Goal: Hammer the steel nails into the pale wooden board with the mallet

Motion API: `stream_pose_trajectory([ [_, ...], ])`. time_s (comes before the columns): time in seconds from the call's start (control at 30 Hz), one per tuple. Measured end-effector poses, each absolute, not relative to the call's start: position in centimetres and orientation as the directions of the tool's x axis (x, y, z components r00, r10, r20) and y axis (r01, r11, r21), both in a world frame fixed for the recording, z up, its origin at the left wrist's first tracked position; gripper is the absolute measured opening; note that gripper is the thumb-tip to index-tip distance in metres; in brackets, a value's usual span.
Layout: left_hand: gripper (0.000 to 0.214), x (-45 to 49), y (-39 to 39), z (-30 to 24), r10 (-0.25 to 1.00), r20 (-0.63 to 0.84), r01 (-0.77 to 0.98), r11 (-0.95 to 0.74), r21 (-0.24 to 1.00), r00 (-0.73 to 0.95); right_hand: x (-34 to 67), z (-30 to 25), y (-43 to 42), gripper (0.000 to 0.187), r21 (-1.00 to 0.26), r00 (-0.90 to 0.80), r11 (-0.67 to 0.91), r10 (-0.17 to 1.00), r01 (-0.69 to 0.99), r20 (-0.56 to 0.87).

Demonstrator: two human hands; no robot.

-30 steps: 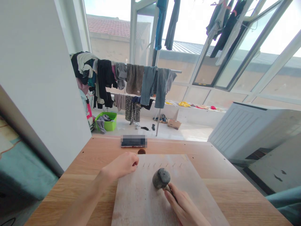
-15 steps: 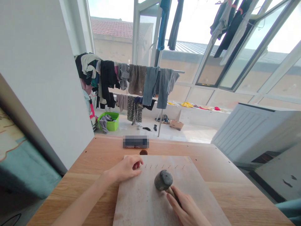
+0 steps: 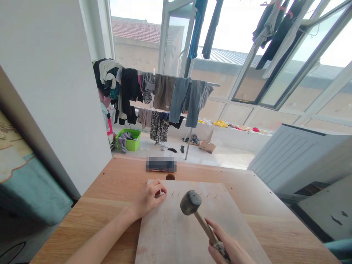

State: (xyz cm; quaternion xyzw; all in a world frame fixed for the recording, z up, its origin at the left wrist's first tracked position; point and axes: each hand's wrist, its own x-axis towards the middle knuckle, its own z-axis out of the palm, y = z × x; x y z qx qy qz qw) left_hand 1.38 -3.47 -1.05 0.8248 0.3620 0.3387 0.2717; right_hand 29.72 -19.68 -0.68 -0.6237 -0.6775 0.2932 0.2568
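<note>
My right hand (image 3: 227,245) is wrapped round the handle of a rubber mallet (image 3: 190,202) with a dark, worn head. The mallet head is raised over a pale wooden board (image 3: 167,227) and hides the middle of a row of thin nails (image 3: 208,195) standing in it. At the board's far left, my left hand (image 3: 152,198) rests with thumb and forefinger pinched at the left end of that row. Those fingers close round a nail, mostly hidden by them.
The board lies on a wooden table (image 3: 104,198). Beyond it are a small round brown object (image 3: 170,177) and a blurred dark box (image 3: 161,164). Past the table's far edge stand a laundry-laden drying rack (image 3: 216,84) and a green basket (image 3: 134,145).
My right hand has shifted back towards me and slid lower on the handle, so more of the handle shows. The mallet head has lifted a little. My left hand stays by the row's left end.
</note>
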Motion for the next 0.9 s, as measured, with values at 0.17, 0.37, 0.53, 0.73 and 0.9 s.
stream_pose_trajectory([
  [0.17,0.007,1.4,-3.5,-1.3,0.790,0.362,0.414,-0.580,0.701,0.494,26.0,1.0,-18.3,0.067,-0.862,-0.022,0.029,1.000,0.507,0.021],
  [0.37,0.009,1.5,-3.4,-1.5,0.787,0.383,0.414,-0.591,0.692,0.483,22.9,1.0,-16.9,0.059,-0.865,-0.052,0.126,0.992,0.485,0.116],
  [0.53,0.014,1.5,-3.1,-1.5,0.771,0.380,0.423,-0.610,0.670,0.511,22.1,0.2,-16.8,0.053,-0.864,-0.094,0.164,0.986,0.476,0.135],
  [0.73,0.010,1.4,-3.2,-1.2,0.762,0.386,0.436,-0.626,0.647,0.520,21.6,0.4,-17.7,0.052,-0.962,0.006,0.039,0.999,0.271,0.042],
  [0.9,0.004,1.3,-3.4,-1.4,0.775,0.376,0.471,-0.615,0.632,0.507,22.9,0.5,-20.6,0.076,-0.977,0.168,-0.082,0.979,-0.198,-0.116],
])
